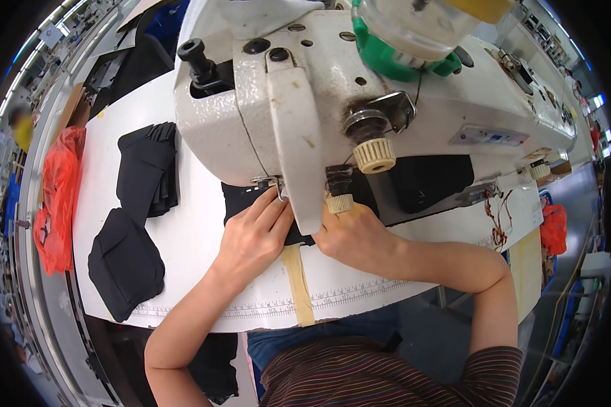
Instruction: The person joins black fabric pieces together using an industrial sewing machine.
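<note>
At the white sewing machine [455, 108], a black fabric piece [237, 200] lies beneath the needle area. My left hand [251, 237] rests on it just left of the front arm, fingers stretched forward with their tips by the presser foot. My right hand [356, 237] is on the fabric's right side, knuckles bent, its fingertips hidden behind the machine's front arm and knob [341, 202]. Another dark piece [431, 180] lies under the machine arm to the right.
The white table [366, 295] holds black piece stacks [146, 169] [125, 264] at left, yellow tape [297, 285] and orange threads [499, 220] at right. Red plastic bags [61, 203] [553, 227] sit at both sides. A blurred person in yellow [22, 132] is far left.
</note>
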Demonstrator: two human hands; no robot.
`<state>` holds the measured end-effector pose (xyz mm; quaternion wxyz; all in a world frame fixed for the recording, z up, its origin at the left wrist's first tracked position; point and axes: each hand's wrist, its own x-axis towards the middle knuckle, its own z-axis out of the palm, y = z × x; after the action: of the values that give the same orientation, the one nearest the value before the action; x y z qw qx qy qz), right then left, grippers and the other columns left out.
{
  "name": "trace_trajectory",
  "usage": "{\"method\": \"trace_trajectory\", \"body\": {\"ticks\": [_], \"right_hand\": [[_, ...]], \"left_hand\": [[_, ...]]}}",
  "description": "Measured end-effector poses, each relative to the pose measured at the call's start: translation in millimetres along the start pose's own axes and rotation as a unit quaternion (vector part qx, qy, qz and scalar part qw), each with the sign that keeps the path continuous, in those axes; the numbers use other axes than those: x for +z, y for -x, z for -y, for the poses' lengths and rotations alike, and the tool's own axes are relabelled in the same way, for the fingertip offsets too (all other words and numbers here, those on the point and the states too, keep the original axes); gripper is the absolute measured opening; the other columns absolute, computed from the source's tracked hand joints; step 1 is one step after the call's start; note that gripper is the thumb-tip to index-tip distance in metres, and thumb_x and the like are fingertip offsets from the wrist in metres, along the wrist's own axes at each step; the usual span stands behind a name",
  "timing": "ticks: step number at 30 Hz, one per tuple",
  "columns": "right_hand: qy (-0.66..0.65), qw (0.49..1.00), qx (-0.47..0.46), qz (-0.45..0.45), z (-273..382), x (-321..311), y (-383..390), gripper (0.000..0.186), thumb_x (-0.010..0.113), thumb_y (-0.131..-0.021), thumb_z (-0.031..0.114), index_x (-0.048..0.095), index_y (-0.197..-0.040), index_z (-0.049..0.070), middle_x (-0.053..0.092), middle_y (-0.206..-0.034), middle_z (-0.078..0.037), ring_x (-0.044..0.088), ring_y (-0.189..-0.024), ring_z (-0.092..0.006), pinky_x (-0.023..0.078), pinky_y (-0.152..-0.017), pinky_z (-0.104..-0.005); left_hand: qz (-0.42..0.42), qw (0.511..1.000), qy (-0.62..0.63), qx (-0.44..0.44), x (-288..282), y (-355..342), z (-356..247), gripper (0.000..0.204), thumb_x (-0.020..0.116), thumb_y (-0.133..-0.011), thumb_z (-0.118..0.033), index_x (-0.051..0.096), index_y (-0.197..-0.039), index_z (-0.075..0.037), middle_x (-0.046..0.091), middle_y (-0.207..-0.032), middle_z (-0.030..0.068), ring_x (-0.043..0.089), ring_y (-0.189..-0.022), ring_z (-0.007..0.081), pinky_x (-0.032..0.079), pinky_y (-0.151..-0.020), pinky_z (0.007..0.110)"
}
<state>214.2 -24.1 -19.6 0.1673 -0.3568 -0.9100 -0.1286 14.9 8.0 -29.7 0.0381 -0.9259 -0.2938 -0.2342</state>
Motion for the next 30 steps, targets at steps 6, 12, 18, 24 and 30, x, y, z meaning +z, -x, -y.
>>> {"method": "trace_trajectory", "body": {"ticks": [6,12,18,24,30], "right_hand": [[0.011,1.000,-0.011,0.014,0,-6,-2,0.020,0.064,-0.065,0.007,0.062,-0.080,-0.006,0.065,-0.083,-0.022,0.065,-0.092,-0.0347,0.054,-0.083,-0.0363],[0.051,0.999,-0.008,0.000,2,0,-3,0.029,0.064,-0.065,0.008,0.063,-0.089,-0.009,0.065,-0.084,-0.023,0.065,-0.092,-0.0342,0.054,-0.083,-0.0362],[0.051,0.999,0.000,-0.005,0,6,-3,0.029,0.064,-0.065,0.007,0.063,-0.089,-0.009,0.064,-0.086,-0.021,0.065,-0.092,-0.0335,0.054,-0.082,-0.0351],[-0.041,0.998,-0.011,0.037,-5,-5,6,0.026,0.064,-0.067,0.007,0.064,-0.089,-0.006,0.064,-0.089,-0.017,0.065,-0.090,-0.0279,0.055,-0.075,-0.0313],[-0.108,0.991,-0.051,-0.061,-12,-5,11,0.019,0.064,-0.069,0.006,0.063,-0.085,-0.002,0.066,-0.094,-0.014,0.066,-0.091,-0.0226,0.055,-0.071,-0.0286]], "left_hand": [[-0.016,1.000,-0.010,0.000,-1,-5,-1,0.033,0.063,-0.067,0.001,0.066,-0.100,0.004,0.065,-0.096,0.0126,0.063,-0.103,0.0284,0.057,-0.072,0.032],[-0.017,1.000,-0.001,-0.005,-2,-5,1,0.035,0.064,-0.064,0.002,0.066,-0.099,0.005,0.065,-0.098,0.0134,0.063,-0.104,0.0276,0.057,-0.073,0.032],[0.009,1.000,0.027,-0.010,-5,-6,4,0.049,0.070,-0.054,0.000,0.065,-0.102,0.004,0.065,-0.103,0.0135,0.062,-0.106,0.0277,0.056,-0.080,0.032],[-0.001,0.993,0.092,-0.077,-8,-3,4,0.049,0.074,-0.056,-0.004,0.065,-0.104,0.001,0.066,-0.103,0.0127,0.064,-0.101,0.0272,0.055,-0.082,0.034],[-0.018,0.967,0.218,-0.127,-12,1,7,0.030,0.071,-0.064,-0.005,0.068,-0.095,-0.003,0.068,-0.097,0.0113,0.066,-0.096,0.0247,0.057,-0.075,0.033]]}}
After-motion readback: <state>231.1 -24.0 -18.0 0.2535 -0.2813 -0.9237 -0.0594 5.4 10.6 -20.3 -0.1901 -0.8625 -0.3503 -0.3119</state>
